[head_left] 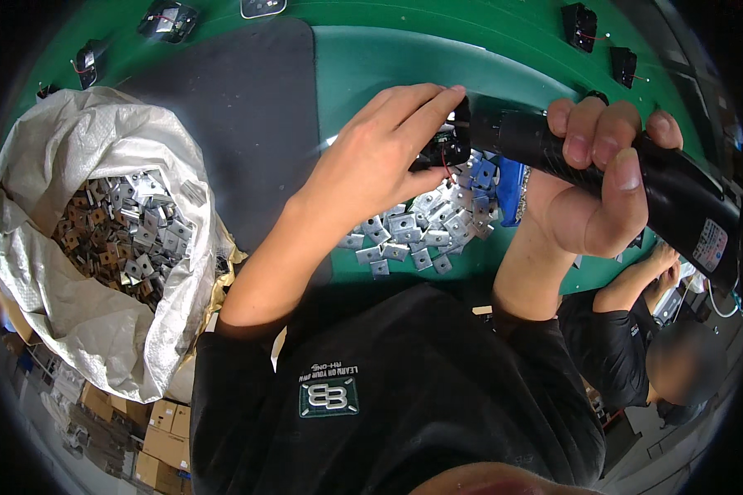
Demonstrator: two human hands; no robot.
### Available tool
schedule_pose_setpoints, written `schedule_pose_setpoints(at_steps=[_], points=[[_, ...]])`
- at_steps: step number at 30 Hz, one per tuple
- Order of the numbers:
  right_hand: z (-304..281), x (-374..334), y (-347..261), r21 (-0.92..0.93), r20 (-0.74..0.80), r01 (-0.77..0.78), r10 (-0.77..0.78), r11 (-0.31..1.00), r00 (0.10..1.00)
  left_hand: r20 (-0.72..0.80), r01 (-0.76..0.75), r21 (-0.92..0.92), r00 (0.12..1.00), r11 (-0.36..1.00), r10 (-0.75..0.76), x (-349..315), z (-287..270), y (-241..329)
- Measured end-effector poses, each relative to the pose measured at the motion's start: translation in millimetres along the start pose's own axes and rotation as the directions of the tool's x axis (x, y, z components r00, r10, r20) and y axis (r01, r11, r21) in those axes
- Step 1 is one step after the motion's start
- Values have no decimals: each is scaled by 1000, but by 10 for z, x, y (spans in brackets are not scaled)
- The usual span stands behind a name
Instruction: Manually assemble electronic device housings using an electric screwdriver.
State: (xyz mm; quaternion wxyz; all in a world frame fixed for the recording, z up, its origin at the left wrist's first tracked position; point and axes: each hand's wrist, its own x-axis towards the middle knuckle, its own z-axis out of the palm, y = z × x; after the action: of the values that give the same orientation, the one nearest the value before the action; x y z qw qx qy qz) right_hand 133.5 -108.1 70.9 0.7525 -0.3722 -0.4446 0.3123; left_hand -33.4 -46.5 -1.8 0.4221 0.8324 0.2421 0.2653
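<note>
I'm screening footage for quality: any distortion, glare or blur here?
In the head view, fisheye distortion bows the far edge of the green mat; corners go black; pale glare streaks that mat; the co-worker's head is smoothly blurred, while the metal plates look fairly sharp.

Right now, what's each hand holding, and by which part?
Left hand: small black part, by its left side. Right hand: black cylindrical tool, around its middle.

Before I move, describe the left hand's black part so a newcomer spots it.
On the green table, find the silver metal plates piled right of the white sack. Just above them in view, the left hand holds the small black part. Unlike similar black parts farther back, it is held.
</note>
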Motion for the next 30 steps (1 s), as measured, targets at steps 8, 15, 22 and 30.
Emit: schedule_pose_setpoints(at_steps=[8, 15, 22, 30], points=[[165, 5, 83, 57, -40, 17, -15, 998, 999, 7, -10, 29, 1000, 1000, 10, 17, -102, -47], [-156, -83, 114, -4, 134, 84, -83, 996, 988, -29, -85, -44, 996, 995, 84, 3, 152, -46], [-326, -84, -195, 164, -22, 60, -57, 985, 998, -25, -126, 140, 991, 982, 131, 53, -13, 28], [-1234, -54, -629, -155, -179, 138, -165, 978, 970, -75, -78, 258, 992, 963, 101, 815, 354, -166]])
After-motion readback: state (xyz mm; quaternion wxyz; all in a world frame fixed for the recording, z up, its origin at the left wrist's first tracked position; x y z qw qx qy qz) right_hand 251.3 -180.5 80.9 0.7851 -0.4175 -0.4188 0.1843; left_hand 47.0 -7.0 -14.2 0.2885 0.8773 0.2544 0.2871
